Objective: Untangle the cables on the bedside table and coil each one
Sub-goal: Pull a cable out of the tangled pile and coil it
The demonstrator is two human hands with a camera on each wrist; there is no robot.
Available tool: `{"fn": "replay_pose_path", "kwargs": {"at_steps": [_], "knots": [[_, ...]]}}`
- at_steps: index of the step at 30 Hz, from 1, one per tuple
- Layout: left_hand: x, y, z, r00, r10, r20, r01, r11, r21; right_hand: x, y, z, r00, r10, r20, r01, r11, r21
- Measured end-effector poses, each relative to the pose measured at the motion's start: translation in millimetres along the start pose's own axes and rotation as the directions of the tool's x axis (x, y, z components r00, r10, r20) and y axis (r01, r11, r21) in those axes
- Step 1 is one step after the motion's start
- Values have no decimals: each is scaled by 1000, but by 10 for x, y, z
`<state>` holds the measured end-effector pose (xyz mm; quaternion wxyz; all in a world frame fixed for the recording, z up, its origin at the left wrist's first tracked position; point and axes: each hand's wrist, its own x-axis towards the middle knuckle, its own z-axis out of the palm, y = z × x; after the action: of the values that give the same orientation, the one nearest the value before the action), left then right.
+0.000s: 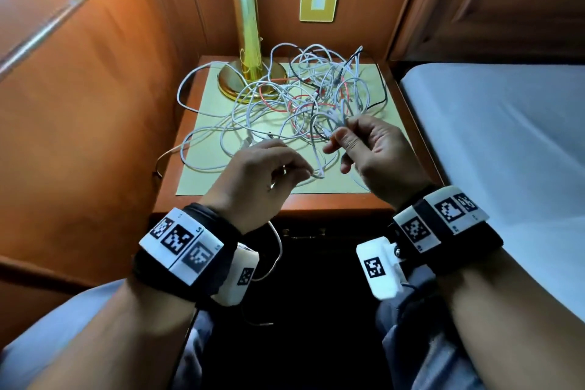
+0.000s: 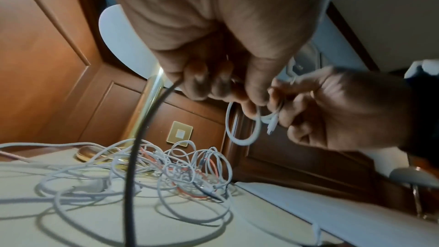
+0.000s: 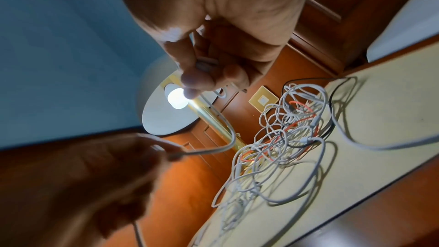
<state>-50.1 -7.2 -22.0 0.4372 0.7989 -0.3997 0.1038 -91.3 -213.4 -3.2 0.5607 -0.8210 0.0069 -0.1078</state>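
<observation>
A tangle of white, red and black cables (image 1: 304, 98) lies on the cream mat (image 1: 205, 180) of the bedside table (image 1: 316, 203). Above the mat's front part, my left hand (image 1: 305, 171) pinches a white cable (image 1: 319, 165) between thumb and fingers. My right hand (image 1: 337, 138) pinches the same white strand a little further back, at the edge of the tangle. In the left wrist view a short white loop (image 2: 242, 134) hangs between both hands, and the right hand (image 2: 344, 110) holds a white plug end (image 2: 273, 121). In the right wrist view the cable (image 3: 213, 149) runs from the right fingers (image 3: 190, 80) to the blurred left hand (image 3: 95, 176).
A brass lamp (image 1: 247, 41) stands at the back left of the table, its base (image 1: 231, 82) under some cable loops. A bed (image 1: 506, 136) borders the right side, wood panelling (image 1: 79, 104) the left. A yellow wall plate (image 1: 319, 0) is behind. Cable loops hang over the table's left edge (image 1: 167, 155).
</observation>
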Motion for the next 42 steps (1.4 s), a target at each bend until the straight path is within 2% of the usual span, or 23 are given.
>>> {"fn": "replay_pose_path", "kwargs": {"at_steps": [3,8,12,14,17,19,21,24,29,35,38,40,42], "knots": [[13,97,-49,999,-20,-45,15,991,-129,-24,-19,51,988,59,145,-52,997,-53],[21,94,-114,971,-199,-132,150,939,-309,-32,-104,142,908,181,379,-272,941,202],[26,44,-164,931,-330,-158,274,915,-298,-34,-141,171,852,259,455,-433,837,335],[16,4,-153,914,-389,-113,345,894,-286,-42,-151,171,820,298,489,-504,781,369],[3,-48,-128,892,-446,70,447,852,-272,-62,-188,153,785,327,526,-567,723,395],[0,-50,-124,900,-408,153,436,848,-303,-84,-237,141,763,360,537,-606,687,401],[15,-36,-124,912,-369,177,409,836,-365,-104,-272,130,748,378,546,-633,653,416],[36,-32,-106,917,-369,149,398,842,-364,-105,-260,139,780,357,513,-579,723,376],[29,-74,-39,889,-447,99,452,825,-339,-95,-239,212,824,335,457,-503,804,317],[39,-64,-50,898,-439,21,423,849,-316,-72,-194,242,886,310,344,-397,891,220],[35,-53,-51,910,-413,-24,386,870,-307,-73,-184,199,921,254,295,-300,946,120],[38,-38,-51,913,-408,-33,375,866,-330,-77,-174,169,922,236,307,-288,948,137],[48,-17,-52,913,-406,-31,362,845,-392,-78,-170,143,897,269,351,-370,890,265]]}}
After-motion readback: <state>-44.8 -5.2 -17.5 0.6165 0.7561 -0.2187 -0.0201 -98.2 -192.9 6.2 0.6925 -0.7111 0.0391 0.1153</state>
